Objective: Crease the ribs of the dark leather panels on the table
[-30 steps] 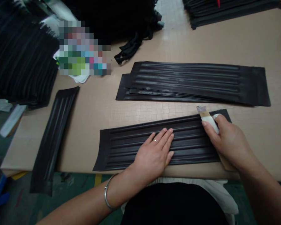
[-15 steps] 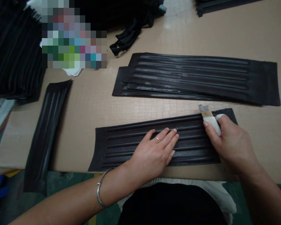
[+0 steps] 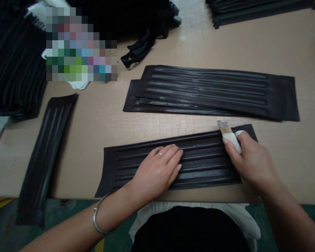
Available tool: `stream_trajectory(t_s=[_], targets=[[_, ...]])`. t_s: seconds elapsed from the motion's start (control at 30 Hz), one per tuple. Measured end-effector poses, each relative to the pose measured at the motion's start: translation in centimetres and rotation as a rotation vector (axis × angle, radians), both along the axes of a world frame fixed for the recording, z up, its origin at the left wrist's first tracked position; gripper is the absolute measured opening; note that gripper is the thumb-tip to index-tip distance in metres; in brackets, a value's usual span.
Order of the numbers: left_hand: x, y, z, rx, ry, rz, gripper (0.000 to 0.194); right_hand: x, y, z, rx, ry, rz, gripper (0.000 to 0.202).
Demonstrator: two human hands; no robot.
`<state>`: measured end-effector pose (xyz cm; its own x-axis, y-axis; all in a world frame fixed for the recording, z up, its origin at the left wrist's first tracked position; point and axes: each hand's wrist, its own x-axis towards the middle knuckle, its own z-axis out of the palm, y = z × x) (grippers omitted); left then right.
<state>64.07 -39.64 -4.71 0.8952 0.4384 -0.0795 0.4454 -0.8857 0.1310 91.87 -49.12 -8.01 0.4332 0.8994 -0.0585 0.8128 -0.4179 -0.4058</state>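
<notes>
A dark brown leather-like panel [image 3: 207, 174] with raised parallel ribs lies in front of me near the table's front edge. My left hand [image 3: 159, 169] rests flat on its middle, fingers together and stretched out, a ring on one finger. Over the panel's right end, my right hand [image 3: 252, 159] is closed around a short flat tool [image 3: 227, 134] with a white-wrapped grip, a tan section and a greyish tip. That tip points away from me, near the panel's far edge. The fingers under the tool are mostly hidden.
Several similar ribbed panels [image 3: 207, 84] lie overlapped behind. Another panel [image 3: 42, 157] at left hangs over the table's front edge. Dark stacked pieces [image 3: 13, 66] stand far left, with a black strap-like scrap [image 3: 139, 49] at the back and more dark strips [image 3: 252, 12] back right.
My left hand has slid leftward along the panel, its fingers now closer together. My right hand keeps the tool at the panel's right end. The whole view has shifted slightly.
</notes>
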Motion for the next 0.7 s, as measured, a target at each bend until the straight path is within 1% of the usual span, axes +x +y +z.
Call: stream_trajectory(t_s=[0.1, 0.17, 0.23, 0.33, 0.4, 0.43, 0.47, 0.53, 0.63, 0.7], targets=[[-1.5, -0.2, -0.6, 0.017, -0.018, 0.112, 0.044, -0.3, 0.2, 0.3, -0.037, -0.045, 0.028, 0.037], [-1.9, -0.6, -1.2, 0.03, 0.007, 0.154, 0.049, -1.8, 0.8, 0.8, -0.097, -0.13, 0.052, 0.033], [-1.8, -1.0, -1.9, 0.036, 0.027, 0.183, 0.052, -4.8, 1.9, 1.6, -0.16, -0.2, 0.132, 0.029], [-1.6, -1.2, -2.7, 0.058, 0.025, 0.2, 0.056, -10.2, 4.0, 2.5, -0.209, -0.2, 0.329, 0.025], [-2.3, -0.9, -3.1, 0.081, 0.01, 0.203, 0.06, -12.5, 5.1, 2.7, -0.218, -0.183, 0.386, 0.027], [-3.0, -0.6, -3.3, 0.088, 0.004, 0.208, 0.062, -12.8, 5.3, 2.7, -0.225, -0.187, 0.383, 0.028], [-3.9, -0.2, -3.6, 0.091, 0.0, 0.22, 0.064, -12.5, 5.3, 2.6, -0.234, -0.2, 0.366, 0.028], [-6.4, 0.6, -4.2, 0.086, -0.004, 0.265, 0.067, -10.5, 4.5, 2.3, -0.251, -0.251, 0.304, 0.028], [-10.7, 1.6, -4.9, 0.073, 0.003, 0.384, 0.068, -5.2, 1.9, 1.4, -0.232, -0.346, 0.172, 0.03], [-13.0, 1.8, -5.2, 0.07, 0.011, 0.459, 0.068, -1.6, 0.2, 0.7, -0.208, -0.399, 0.073, 0.033]])
